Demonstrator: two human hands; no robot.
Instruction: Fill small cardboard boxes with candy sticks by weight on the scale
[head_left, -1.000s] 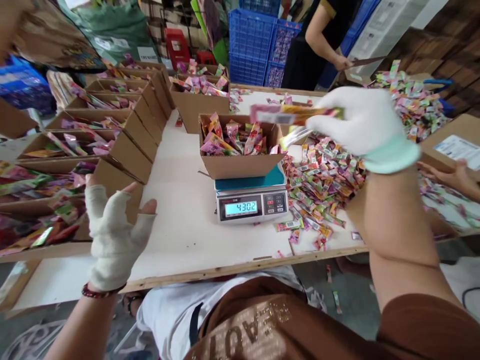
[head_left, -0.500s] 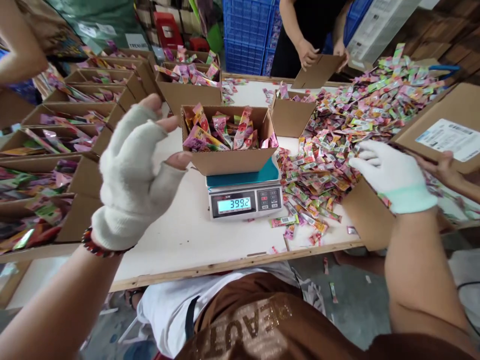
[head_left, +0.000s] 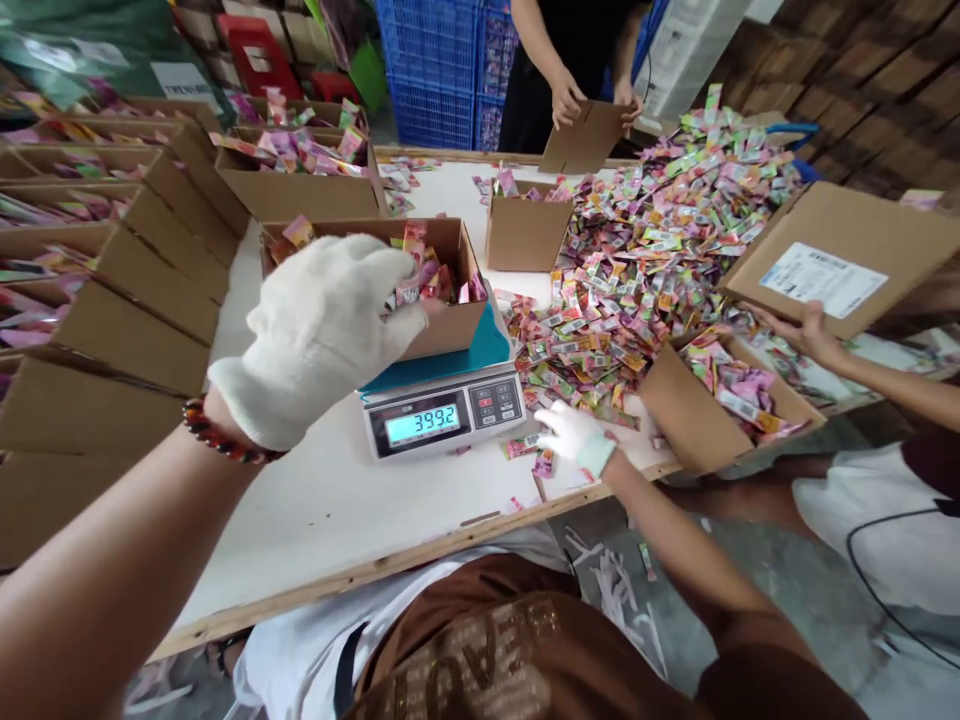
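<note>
A cardboard box (head_left: pixel 457 325) filled with small stick packets sits on a digital scale (head_left: pixel 491 400), whose lit display shows the digits 3992. Over the left part of that box, my left hand (head_left: pixel 315 325) in a white fingerless glove reaches with thumb and fingers apart; its fingertips partly blur against the packets. To the right of the scale, my right hand (head_left: pixel 571 437), also gloved, is low over loose packets (head_left: pixel 544 463) near the table's front edge. Its fingers look spread, and I see nothing held in them.
A large heap of packets (head_left: pixel 667 230) covers the table's right side. Filled boxes (head_left: pixel 135 300) line the left. Beside the heap stands another filled box (head_left: pixel 735 400). One person's hand (head_left: pixel 814 335) touches a labelled carton (head_left: pixel 840 260); across the table, another person holds cardboard (head_left: pixel 581 140).
My left hand has moved right, over the box on the scale. My right hand has left the right-hand box and come down-left to the loose packets. The view has shifted right.
</note>
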